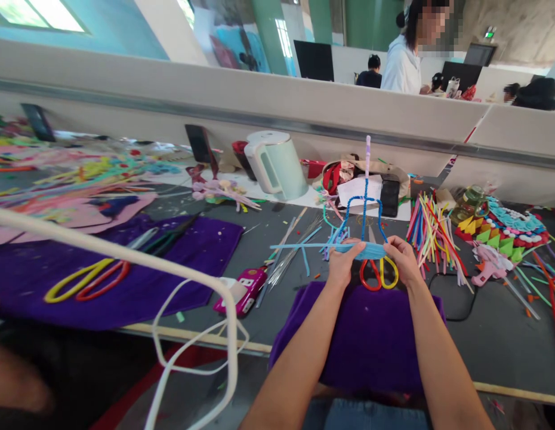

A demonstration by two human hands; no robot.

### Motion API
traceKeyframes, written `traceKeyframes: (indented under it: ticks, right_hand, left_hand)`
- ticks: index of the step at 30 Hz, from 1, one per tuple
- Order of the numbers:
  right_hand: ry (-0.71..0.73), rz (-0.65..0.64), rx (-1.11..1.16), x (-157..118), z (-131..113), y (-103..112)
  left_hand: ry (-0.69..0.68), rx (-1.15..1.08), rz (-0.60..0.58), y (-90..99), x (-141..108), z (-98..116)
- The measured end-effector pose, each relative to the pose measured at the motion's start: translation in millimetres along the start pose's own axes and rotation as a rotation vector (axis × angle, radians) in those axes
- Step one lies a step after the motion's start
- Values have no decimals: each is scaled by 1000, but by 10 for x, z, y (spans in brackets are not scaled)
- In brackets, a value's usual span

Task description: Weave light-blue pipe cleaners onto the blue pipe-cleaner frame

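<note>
One light-blue bundle (371, 251) stretches between left hand (344, 261) and right hand (403, 259).

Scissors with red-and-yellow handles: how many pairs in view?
2: the left pair lies on a purple cloth; the right pair is partly behind the held blue strips. Clutter may hide more.

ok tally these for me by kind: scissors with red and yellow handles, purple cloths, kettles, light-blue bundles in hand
Scissors: 2
Purple cloths: 2
Kettle: 1
Light-blue bundle, between left hand and right hand: 1
Total: 6
</note>
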State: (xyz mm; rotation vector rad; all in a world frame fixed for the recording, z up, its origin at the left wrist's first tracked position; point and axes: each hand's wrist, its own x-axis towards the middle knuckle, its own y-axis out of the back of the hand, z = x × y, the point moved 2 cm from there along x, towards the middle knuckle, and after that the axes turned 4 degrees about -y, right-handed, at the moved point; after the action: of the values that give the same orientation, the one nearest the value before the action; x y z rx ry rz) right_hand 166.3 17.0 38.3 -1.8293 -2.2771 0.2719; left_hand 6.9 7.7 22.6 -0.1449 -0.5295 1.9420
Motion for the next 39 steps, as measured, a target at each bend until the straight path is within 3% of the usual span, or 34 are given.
traceKeyframes:
  ticks: [4,9,15,20,25,34,39]
  right_hand:
    - [99,112,-145,28,43,0]
    - [161,242,-343,75,105,44]
    - [167,400,-679,84,122,121]
    - [79,406,-899,79,127,138]
    - [62,368,-859,117,185,171]
    - [98,286,-772,126,211,200]
    - [89,348,-747,126,237,152]
  left_hand:
    - [-109,115,1,-43,-49,48]
    - [-225,199,-103,-98,-99,116]
    - [-249,253,-154,-106,-169,195]
    - [-519,475,-250,-87,-160,152]
    - [-656,634,-244,-67,-128,95]
    - [-484,522,-162,-46,-93,44]
    - [-629,624,-216,-73,-118,68]
